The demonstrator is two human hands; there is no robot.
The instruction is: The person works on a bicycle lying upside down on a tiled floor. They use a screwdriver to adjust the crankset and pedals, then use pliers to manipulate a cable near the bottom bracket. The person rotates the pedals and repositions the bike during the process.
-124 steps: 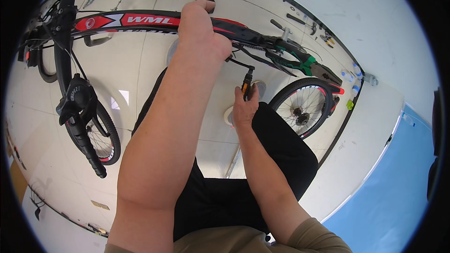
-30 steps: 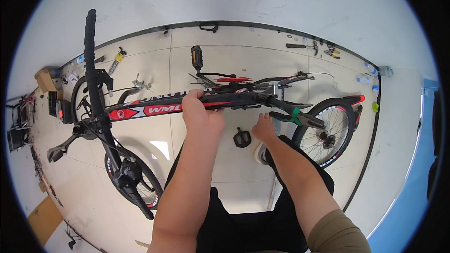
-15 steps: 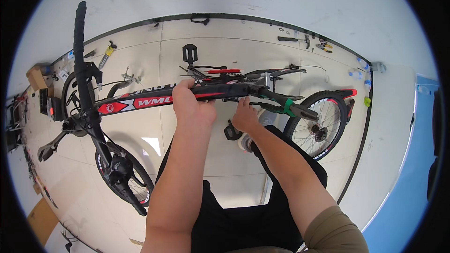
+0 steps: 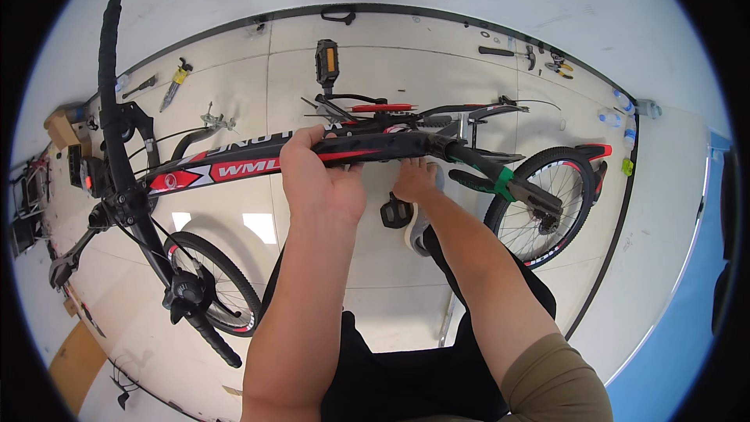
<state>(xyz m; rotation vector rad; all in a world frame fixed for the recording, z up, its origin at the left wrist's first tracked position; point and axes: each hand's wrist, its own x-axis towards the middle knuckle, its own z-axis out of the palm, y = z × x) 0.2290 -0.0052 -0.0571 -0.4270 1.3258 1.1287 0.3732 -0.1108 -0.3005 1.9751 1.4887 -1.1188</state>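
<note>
A bicycle with a black, red and white frame [image 4: 242, 168] and drop handlebar [image 4: 111, 62] lies across my view. My left hand [image 4: 320, 180] grips the long frame tube, fingers wrapped round it. My right hand [image 4: 416, 184] is at the underside of the frame near the seat-tube junction, its fingers stretched upward and apart, tips partly hidden by the tube. Just below it is a black pedal [image 4: 396, 211]; another pedal [image 4: 326, 62] with an orange reflector points up beyond the frame. Green tape [image 4: 500, 182] wraps a tube beside the rear wheel [image 4: 566, 230].
Along the wall base lie a hammer [image 4: 508, 53], pliers [image 4: 559, 66], water bottles [image 4: 609, 117] and a yellow-handled tool [image 4: 176, 78]. Cardboard boxes [image 4: 66, 133] are at the left. The front wheel [image 4: 242, 297] is near my left forearm; my black-trousered legs [image 4: 398, 375] are below.
My right hand let go of the pedal it held earlier and has moved up to the frame's underside. My left hand still holds the tube; the pedals have swung round.
</note>
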